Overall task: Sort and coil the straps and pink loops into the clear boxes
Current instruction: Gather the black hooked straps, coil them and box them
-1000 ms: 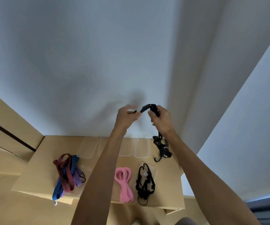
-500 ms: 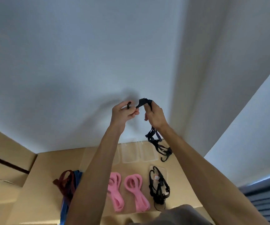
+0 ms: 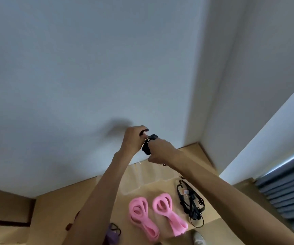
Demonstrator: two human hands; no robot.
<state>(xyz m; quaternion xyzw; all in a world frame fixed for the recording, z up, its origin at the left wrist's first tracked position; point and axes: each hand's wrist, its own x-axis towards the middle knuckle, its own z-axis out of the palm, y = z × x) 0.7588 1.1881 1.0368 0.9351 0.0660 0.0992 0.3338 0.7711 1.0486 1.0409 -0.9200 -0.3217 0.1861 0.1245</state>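
While both hands grip it, the left hand (image 3: pixel 133 138) and right hand (image 3: pixel 160 151) coil a black strap (image 3: pixel 147 147); next, it probably goes into a clear box (image 3: pixel 148 175) at six o'clock.

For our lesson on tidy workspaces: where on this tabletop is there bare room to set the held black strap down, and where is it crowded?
Bare tabletop lies left of the left forearm, up to the wall. Another free patch sits in the far right corner, beyond the right hand. The near middle is crowded: two pink loops beside a black strap bundle.
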